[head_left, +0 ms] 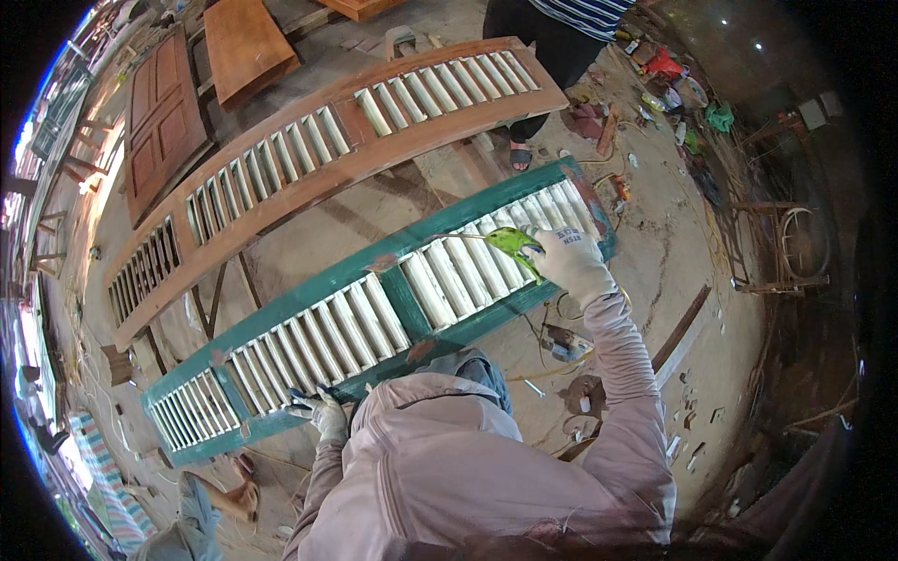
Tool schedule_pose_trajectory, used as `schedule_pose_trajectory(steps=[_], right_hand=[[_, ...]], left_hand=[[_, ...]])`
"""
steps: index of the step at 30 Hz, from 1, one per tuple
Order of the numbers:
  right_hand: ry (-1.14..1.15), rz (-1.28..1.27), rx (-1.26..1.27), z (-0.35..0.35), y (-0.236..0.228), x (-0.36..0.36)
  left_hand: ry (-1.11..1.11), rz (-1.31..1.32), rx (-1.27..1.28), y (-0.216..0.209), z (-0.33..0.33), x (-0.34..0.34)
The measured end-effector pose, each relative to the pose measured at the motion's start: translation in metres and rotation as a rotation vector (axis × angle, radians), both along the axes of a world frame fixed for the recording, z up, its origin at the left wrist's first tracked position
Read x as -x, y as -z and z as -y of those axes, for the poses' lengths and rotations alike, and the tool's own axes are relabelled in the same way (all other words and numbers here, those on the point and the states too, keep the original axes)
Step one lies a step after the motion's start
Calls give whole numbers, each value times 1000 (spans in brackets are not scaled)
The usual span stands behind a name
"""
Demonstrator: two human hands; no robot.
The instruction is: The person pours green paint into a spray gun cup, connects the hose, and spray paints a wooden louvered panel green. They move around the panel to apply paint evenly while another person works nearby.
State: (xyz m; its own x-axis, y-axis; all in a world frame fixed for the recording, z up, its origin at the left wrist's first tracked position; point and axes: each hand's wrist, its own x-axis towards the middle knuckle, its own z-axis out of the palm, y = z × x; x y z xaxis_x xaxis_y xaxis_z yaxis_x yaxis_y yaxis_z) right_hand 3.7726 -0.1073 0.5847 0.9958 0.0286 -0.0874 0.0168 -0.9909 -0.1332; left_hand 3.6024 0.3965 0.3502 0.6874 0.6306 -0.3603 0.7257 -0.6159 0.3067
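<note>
In front of me lies a long green louvred shutter (281, 332) with whitish slats, slanting from lower left to upper right. My right hand (572, 262), in a whitish glove, is closed round a lime-green pistol-shaped tool (511, 242). A long thin rod sticks out from the tool to the left, over the shutter's far rail. My left hand (325, 414), in a whitish glove with dark fingertips, rests on the shutter's near rail. Its fingers look stretched out towards the slats, with no tool in them.
Beyond lies a brown louvred shutter (271, 201); a panelled wooden door (164, 122) and thick plank (245, 51) are at far left. A person in a striped top (585, 14) stands behind it. Another person's foot (245, 500) shows at lower left. Scraps litter the right floor.
</note>
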Motion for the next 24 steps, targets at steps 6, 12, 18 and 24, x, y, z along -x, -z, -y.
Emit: schedule_pose_trajectory(steps=[6,12,18,24], right_hand=[[118,16,55,41,-5,0],[387,-83,101,92,-20,0],[638,84,331,145,2,16],[713,158,388,142,10,64]], left_hand=[[-9,-3,-17,8,-3,2],[4,40,-58,39,-15,13],[25,104,-155,63,-23,14],[69,207,-246,49,-10,2]])
